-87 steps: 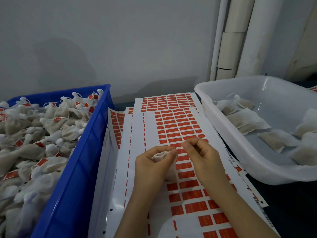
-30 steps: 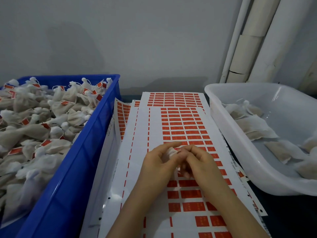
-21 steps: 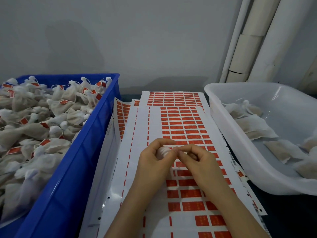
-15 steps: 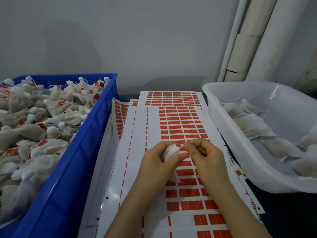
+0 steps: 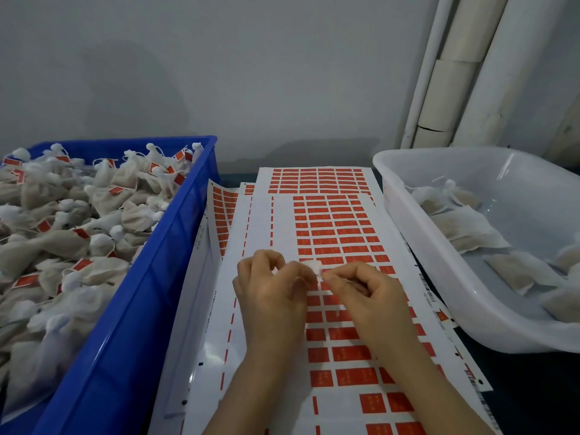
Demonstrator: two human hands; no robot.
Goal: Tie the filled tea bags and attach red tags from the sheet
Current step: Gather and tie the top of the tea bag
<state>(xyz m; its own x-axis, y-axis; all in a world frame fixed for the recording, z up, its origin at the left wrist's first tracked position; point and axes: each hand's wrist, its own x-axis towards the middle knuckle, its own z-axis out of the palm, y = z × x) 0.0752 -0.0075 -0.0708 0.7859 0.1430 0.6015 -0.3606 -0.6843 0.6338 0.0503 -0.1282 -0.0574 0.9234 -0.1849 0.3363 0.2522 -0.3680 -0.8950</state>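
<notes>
A small white tea bag (image 5: 314, 265) is held over the sheet of red tags (image 5: 332, 227) at the centre of the table. My left hand (image 5: 270, 293) grips the bag's body, which is mostly hidden under its curled fingers; only the gathered top shows between the hands. My right hand (image 5: 364, 293) pinches the bag's thin white string close to that top, and a short end of string hangs down below the fingers.
A blue crate (image 5: 147, 277) on the left is heaped with tied, tagged tea bags. A white plastic tub (image 5: 417, 233) on the right holds several flat untied bags. More tag sheets (image 5: 222, 208) lie under the top one. White pipes (image 5: 455, 70) run up the wall behind.
My hands have drawn slightly apart. The bag's bunched top now shows between them, and the right hand has pulled the string out to the right.
</notes>
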